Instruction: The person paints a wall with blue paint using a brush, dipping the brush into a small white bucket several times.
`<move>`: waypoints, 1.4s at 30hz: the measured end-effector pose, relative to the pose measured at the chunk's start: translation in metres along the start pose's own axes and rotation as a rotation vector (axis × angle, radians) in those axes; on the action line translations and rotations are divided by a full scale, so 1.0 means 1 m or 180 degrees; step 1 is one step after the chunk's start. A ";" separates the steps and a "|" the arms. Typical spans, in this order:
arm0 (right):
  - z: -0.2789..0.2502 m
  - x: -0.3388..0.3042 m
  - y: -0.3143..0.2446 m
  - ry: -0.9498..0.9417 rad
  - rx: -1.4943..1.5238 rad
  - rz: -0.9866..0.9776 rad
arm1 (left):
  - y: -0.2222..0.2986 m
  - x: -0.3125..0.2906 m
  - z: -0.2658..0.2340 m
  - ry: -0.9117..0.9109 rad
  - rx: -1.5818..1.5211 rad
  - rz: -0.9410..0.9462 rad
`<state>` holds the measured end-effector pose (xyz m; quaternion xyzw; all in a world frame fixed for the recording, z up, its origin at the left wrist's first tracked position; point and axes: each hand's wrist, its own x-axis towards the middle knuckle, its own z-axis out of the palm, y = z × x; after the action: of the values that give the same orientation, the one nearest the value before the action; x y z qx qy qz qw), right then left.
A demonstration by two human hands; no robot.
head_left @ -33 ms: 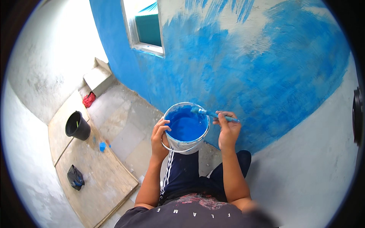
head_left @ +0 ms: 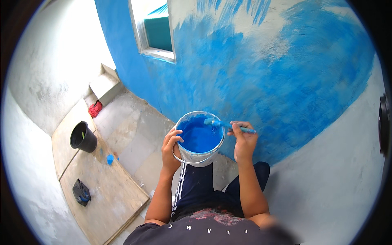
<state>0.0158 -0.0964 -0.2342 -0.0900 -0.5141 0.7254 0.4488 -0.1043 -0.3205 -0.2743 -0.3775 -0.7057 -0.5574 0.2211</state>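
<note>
My left hand (head_left: 170,148) grips the left side of a white bucket (head_left: 195,158), its fingers curled over the rim. Blue paint (head_left: 199,138) fills part of the bucket and coats the inner wall. In my right hand (head_left: 244,142) is a paintbrush (head_left: 225,123) with a paint-smeared handle, pinched between thumb and fingers. The brush lies across the right rim, its blue bristles over the inside of the bucket near the far wall. Whether the bristles touch that wall, I cannot tell. The bucket's wire handle hangs down on the near side.
Ahead rises a wall (head_left: 245,81) patchily painted blue, with a small window (head_left: 157,34). At the left, a black bucket (head_left: 84,136) and a crumpled black plastic bag (head_left: 81,192) rest on wooden boards (head_left: 110,192). A red cloth-like bundle (head_left: 95,109) lies near a step (head_left: 105,85).
The brush has shifted very slightly left, its bristles a little lower in view. Both hands keep their hold; the bucket has hardly moved.
</note>
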 end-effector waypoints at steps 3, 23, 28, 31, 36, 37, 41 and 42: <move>-0.004 0.000 -0.008 -0.0346 -0.0076 -0.0060 | 0.011 0.015 -0.013 -0.0238 0.0398 0.0312; -0.040 0.167 -0.164 -0.0657 -0.4627 -0.3900 | 0.049 0.103 0.068 0.0245 -0.0461 0.0130; -0.039 0.153 -0.136 -0.1305 -0.4550 -0.3085 | 0.055 0.102 0.076 0.0000 -0.0273 0.0339; -0.027 0.158 -0.157 -0.1014 -0.4181 -0.2540 | 0.052 0.100 0.079 -0.0006 -0.0300 0.0378; -0.025 0.185 -0.216 -0.0031 -0.3853 -0.3387 | 0.051 0.098 0.079 -0.0023 -0.0217 0.0413; -0.026 0.187 -0.217 0.0125 -0.3715 -0.3680 | 0.051 0.098 0.078 -0.0020 -0.0206 0.0410; -0.049 0.183 -0.185 -0.0375 -0.4630 -0.4531 | 0.053 0.097 0.080 -0.0058 -0.0198 0.0372; -0.053 0.177 -0.169 -0.0671 -0.4867 -0.4394 | 0.053 0.097 0.079 -0.0067 -0.0198 0.0355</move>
<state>0.0386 0.0822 -0.0596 0.0273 -0.8139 -0.2059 0.5426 -0.1148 -0.2120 -0.1927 -0.4288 -0.6681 -0.5619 0.2326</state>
